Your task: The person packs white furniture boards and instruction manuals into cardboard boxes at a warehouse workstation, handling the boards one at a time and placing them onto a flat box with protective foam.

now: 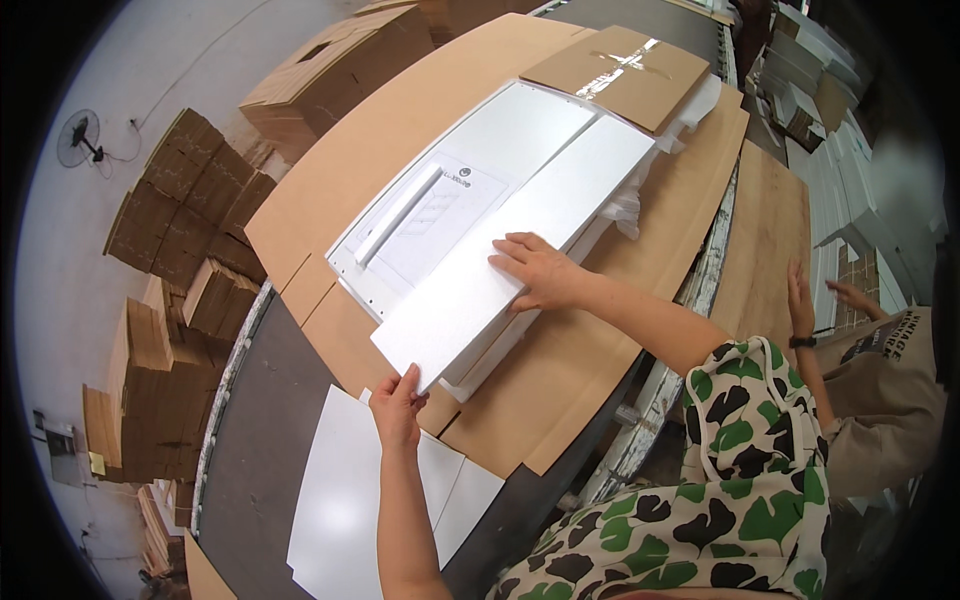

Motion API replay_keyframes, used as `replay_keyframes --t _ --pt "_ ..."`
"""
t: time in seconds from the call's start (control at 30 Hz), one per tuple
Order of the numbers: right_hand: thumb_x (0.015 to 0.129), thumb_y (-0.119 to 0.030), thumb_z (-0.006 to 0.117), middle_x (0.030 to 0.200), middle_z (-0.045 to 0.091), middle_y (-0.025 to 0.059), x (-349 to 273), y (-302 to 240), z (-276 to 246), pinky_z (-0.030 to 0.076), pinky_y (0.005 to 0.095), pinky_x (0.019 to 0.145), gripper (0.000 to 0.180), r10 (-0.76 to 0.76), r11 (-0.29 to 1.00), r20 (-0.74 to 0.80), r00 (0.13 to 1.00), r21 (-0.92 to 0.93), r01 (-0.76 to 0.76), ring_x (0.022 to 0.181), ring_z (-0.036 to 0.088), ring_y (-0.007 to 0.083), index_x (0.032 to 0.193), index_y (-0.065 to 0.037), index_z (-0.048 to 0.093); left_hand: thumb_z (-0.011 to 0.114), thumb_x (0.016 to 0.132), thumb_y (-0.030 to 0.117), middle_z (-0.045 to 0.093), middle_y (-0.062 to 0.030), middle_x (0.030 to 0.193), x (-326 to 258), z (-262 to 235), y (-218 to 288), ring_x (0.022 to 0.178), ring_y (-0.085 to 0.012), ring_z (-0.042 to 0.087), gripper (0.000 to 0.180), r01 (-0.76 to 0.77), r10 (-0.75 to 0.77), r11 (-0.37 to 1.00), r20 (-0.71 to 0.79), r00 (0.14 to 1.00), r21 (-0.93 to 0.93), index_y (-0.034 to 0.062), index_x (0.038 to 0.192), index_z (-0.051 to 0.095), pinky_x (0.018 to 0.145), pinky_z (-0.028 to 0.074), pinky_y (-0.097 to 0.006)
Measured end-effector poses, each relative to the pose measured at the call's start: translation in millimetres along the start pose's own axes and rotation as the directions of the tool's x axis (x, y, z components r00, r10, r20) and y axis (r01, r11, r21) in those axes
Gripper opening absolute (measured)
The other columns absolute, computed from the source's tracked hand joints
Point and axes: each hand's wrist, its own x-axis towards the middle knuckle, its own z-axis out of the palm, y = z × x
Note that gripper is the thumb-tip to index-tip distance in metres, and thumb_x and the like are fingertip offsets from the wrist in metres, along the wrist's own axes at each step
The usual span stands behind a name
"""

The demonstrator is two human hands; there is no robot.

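Note:
A long white panel (540,210) lies slantwise on a stack of white boards. My left hand (397,405) pinches its near corner between thumb and fingers. Spread fingers of my right hand (540,275) lie on its top face, with the thumb by the right edge. Beside it, a wider white board (500,125) bears a printed drawing sheet (450,210) and a narrow white strip (400,215). The stack rests on an opened-out cardboard carton (400,110). White wrapping (625,205) sticks out along the stack's right side.
A taped brown cardboard piece (625,75) covers the stack's far end. More white panels (345,490) lie on the dark conveyor belt (260,440) nearby. Cardboard stacks (190,190) stand at left. At right, a co-worker's hands (800,300) show beside a wooden board (765,240).

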Motion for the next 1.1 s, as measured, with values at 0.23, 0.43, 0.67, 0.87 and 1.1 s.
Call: replay_keyframes --t 0.23,0.43,0.67,0.87,1.1 --pt "0.065 -0.038 0.074 0.13 0.041 0.0157 -8.5 18.3 -3.2 0.03 0.0387 0.102 0.068 -0.037 0.982 0.041 0.998 0.186 0.029 0.124 0.032 0.033 0.118 -0.004 0.05 0.071 0.076 0.019 0.052 -0.0018 0.061 -10.0 6.7 -26.0 0.049 -0.009 0.047 0.025 -0.003 0.005 0.999 -0.038 0.999 0.039 0.0001 0.073 0.056 0.048 0.045 -0.022" --pt "0.08 -0.038 0.061 0.127 0.046 0.0149 -14.1 106.1 -14.4 0.031 0.0458 0.098 0.043 0.278 0.935 -0.343 0.897 -0.117 -0.334 0.12 0.038 0.032 0.112 -0.011 0.056 0.072 0.075 0.02 0.054 -0.0039 0.06 -5.0 15.0 -23.1 0.049 -0.0105 0.051 0.027 -0.077 0.089 0.988 -0.089 0.992 0.131 -0.003 0.078 0.058 0.046 0.043 -0.022" --pt "0.081 -0.064 0.036 0.143 0.018 0.0222 -25.0 210.0 -38.1 0.012 0.0435 0.108 0.082 0.856 0.427 -0.21 0.472 -0.227 -0.875 0.133 0.011 0.0405 0.136 -0.003 0.028 0.069 0.076 0.014 0.054 -0.0027 0.062 -9.9 9.5 -22.6 0.049 -0.0087 0.049 0.024 -0.086 0.095 0.993 -0.104 0.99 0.085 -0.0045 0.09 0.06 0.045 0.043 -0.022" --pt "0.079 -0.065 0.037 0.139 0.026 0.0235 -35.1 197.0 -53.5 0.018 0.0448 0.107 0.083 0.794 0.533 -0.119 0.596 -0.333 -0.778 0.13 0.019 0.0407 0.132 -0.002 0.034 0.067 0.077 0.014 0.053 0.0 0.063 -5.4 -4.6 -30.5 0.051 -0.0069 0.047 0.024 -0.08 0.087 0.995 -0.125 0.988 0.059 -0.0024 0.094 0.062 0.045 0.04 -0.022" --pt "0.08 -0.065 0.037 0.133 0.036 0.0237 -14.7 200.7 -80.3 0.026 0.0466 0.102 0.081 0.823 0.518 0.024 0.567 -0.44 -0.733 0.124 0.032 0.0383 0.129 -0.001 0.039 0.062 0.083 0.024 0.048 0.0026 0.059 -3.2 14.2 -27.8 0.051 -0.0052 0.039 0.024 -0.114 0.172 0.934 -0.146 0.974 0.339 0.001 0.077 0.062 0.046 0.032 -0.021"
